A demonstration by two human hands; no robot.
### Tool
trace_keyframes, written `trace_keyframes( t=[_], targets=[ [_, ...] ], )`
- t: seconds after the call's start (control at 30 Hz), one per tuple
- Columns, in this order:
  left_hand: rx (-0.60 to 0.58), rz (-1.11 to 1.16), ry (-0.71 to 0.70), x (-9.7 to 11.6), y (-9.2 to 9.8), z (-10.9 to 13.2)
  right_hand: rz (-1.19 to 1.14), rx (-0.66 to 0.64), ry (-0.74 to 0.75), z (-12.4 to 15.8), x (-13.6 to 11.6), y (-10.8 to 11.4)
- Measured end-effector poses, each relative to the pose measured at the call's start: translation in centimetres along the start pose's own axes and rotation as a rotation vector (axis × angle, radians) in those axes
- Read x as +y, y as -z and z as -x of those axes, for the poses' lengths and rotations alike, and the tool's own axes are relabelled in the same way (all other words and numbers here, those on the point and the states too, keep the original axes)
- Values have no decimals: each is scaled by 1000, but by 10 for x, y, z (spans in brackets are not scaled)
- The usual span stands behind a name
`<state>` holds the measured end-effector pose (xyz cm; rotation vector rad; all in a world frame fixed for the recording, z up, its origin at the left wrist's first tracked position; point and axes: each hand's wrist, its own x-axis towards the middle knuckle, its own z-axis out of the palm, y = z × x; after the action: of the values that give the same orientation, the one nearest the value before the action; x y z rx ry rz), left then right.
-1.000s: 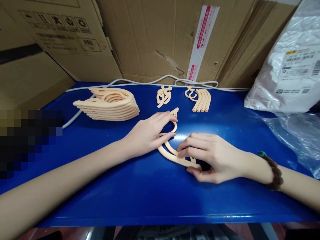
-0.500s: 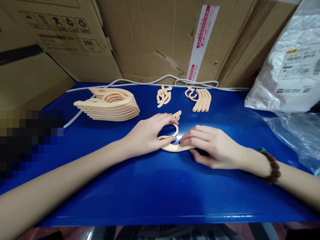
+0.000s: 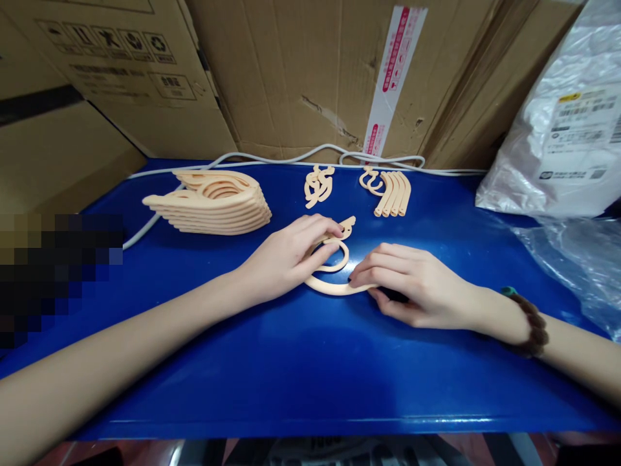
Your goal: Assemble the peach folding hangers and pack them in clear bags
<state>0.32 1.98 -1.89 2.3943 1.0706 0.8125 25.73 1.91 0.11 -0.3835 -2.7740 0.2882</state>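
A beige plastic folding hanger (image 3: 334,289), with a curved lower bar, a rounded loop and a flat holed tip at its far end, lies low over the blue table between my hands. My left hand (image 3: 297,254) grips its left and far side, thumb and index finger pinched near the loop. The right end of the bar is between the thumb and fingers of my right hand (image 3: 405,283), which partly hide it. Behind are a small pile of beige joint pieces (image 3: 319,186), beige hooks (image 3: 371,181) and several curved beige arms (image 3: 395,194).
A stack of beige hanger parts (image 3: 208,213) stands at the back left of the blue table (image 3: 291,375). A white cable (image 3: 272,158) runs along the rear, before cardboard boxes (image 3: 301,77). At right are a white plastic parcel (image 3: 548,142) and clear film (image 3: 572,259).
My left thumb has moved up from the lower bar toward the index finger. The hanger's loop and holed tip have shifted slightly right. My right hand keeps its place.
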Motion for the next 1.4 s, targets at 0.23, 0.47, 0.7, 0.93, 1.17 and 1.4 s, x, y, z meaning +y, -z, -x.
trace_keyframes(
  t=[0.23,0.47,0.7,0.93,1.17,1.4],
  targets=[
    [96,-69,-1,-6,-2,-1,-2,20,-1,-1,0,1],
    [138,-198,31,-9,-1,-1,84,23,-10,1,4,3],
    [123,-220,26,-9,-1,-1,199,105,-107,1,5,1],
    [108,-214,18,-9,-1,-1,149,119,-181,0,3,1],
    [57,-193,-122,-5,-1,-1,199,113,-222,-1,1,2],
    [-51,-144,-154,4,1,3,217,56,-260,0,2,0]
  ],
)
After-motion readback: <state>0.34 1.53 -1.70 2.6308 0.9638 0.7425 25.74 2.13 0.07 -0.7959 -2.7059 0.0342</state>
